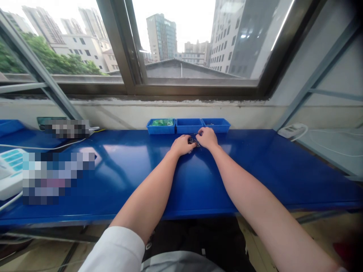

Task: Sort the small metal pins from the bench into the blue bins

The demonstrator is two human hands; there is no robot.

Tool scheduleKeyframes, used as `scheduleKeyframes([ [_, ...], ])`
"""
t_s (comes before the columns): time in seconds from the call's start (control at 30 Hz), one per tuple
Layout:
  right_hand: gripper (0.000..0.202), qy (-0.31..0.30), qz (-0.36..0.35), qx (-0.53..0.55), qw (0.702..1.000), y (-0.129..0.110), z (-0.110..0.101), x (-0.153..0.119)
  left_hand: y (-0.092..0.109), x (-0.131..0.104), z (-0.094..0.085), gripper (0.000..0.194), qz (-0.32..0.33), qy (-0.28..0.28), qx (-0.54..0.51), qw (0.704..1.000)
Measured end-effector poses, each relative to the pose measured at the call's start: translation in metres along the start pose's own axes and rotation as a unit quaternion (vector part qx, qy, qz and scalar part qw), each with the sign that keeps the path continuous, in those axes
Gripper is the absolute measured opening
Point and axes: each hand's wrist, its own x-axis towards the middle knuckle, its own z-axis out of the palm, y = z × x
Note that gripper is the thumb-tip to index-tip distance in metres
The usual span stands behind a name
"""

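Both of my hands meet around a small heap of thin dark metal pieces (194,141) on the blue table, just in front of the blue bins. My left hand (183,145) curls against the heap from the left, its fingers bent around some of the pieces. From the right, my right hand (207,138) touches the heap with thumb and fingers pinched together. The pieces are too small to tell one from another. Behind my hands stand the middle blue bin (189,129) and the right blue bin (217,129), which has a few small dark items in it.
The left blue bin (161,130) holds green packets. A white device (292,130) with a cable lies at the right, beside a metal frame. At the left are a white and teal object (13,170), cables and blurred items. The blue table (119,189) runs along a window.
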Motion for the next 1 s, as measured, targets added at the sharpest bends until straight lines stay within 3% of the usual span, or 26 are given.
scheduleKeyframes([
  [0.1,0.02,-0.091,0.041,0.016,0.995,0.0049,0.0019,-0.0004,0.0022,-0.0011,-0.0019,0.043,0.009,-0.007,-0.001,1.0],
  [0.17,0.016,-0.108,0.049,0.022,0.993,0.0074,0.0036,-0.0011,0.0032,-0.0016,-0.0026,0.042,0.01,-0.01,-0.001,1.0],
  [0.43,0.014,-0.099,0.019,0.03,0.994,0.0101,0.0075,-0.0017,0.0023,-0.0011,-0.001,0.04,0.013,-0.014,0.008,1.0],
  [0.77,0.016,-0.133,0.024,-0.007,0.991,0.0041,0.0052,-0.0028,0.0011,0.0002,0.0001,0.048,0.009,-0.02,0.012,1.0],
  [1.0,0.022,-0.094,-0.007,0.018,0.995,0.0028,0.0076,-0.0006,0.0016,0.0002,0.0002,0.049,0.01,-0.008,0.005,1.0],
])
